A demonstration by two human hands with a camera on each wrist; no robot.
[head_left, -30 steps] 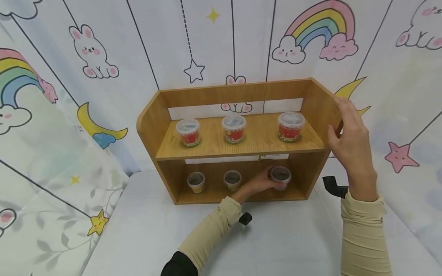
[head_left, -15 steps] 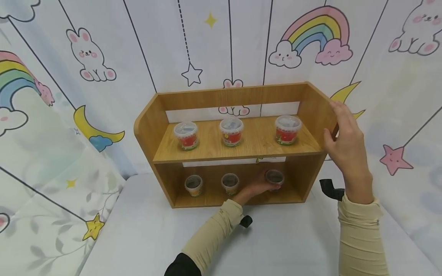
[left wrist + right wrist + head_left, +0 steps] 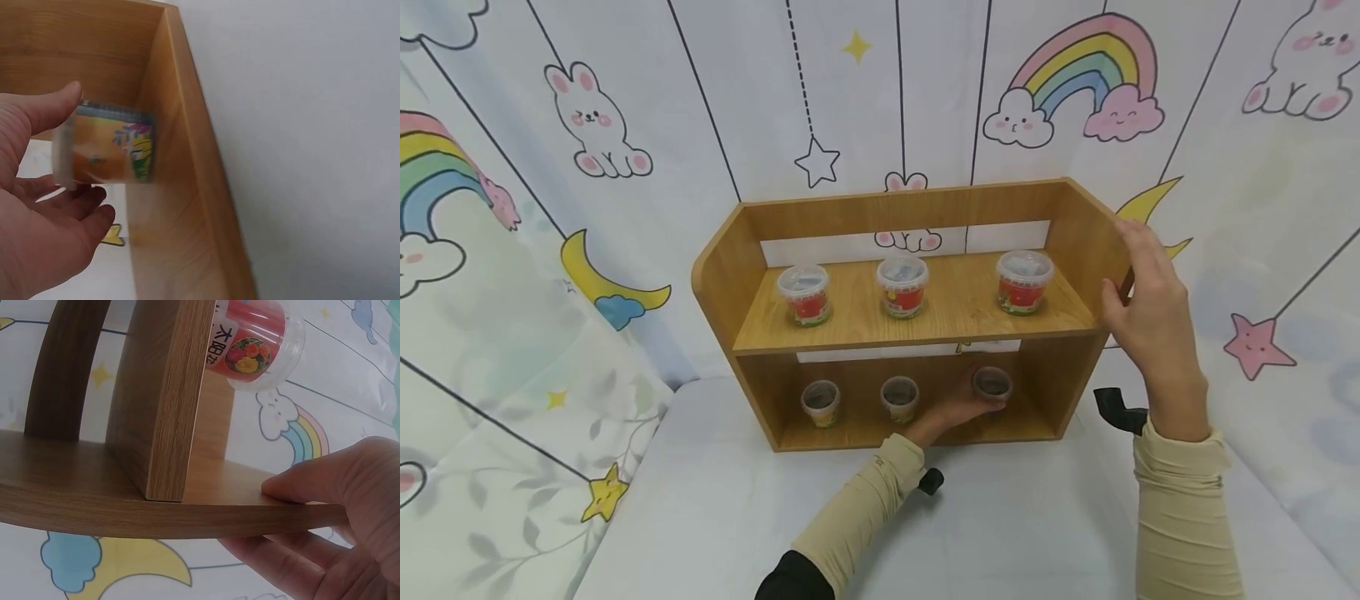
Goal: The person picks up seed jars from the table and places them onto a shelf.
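Observation:
My left hand reaches into the lower right of a two-tier wooden shelf. It holds a small clear plastic cup between thumb and fingers. In the left wrist view that cup shows an orange label with a flower print, its base close to the shelf's bottom board. My right hand grips the right side panel near its upper front edge. The right wrist view shows the thumb on the panel's inner face and the fingers on its outer face.
Two similar cups stand left on the lower tier, a middle one and a left one. Above stand three red-labelled lidded cups, at left, middle and right. A white tabletop and printed curtain surround the shelf.
The cup in my left hand has shifted slightly left and back within the lower tier. My right hand keeps its grip on the side panel. The head view has shifted a little.

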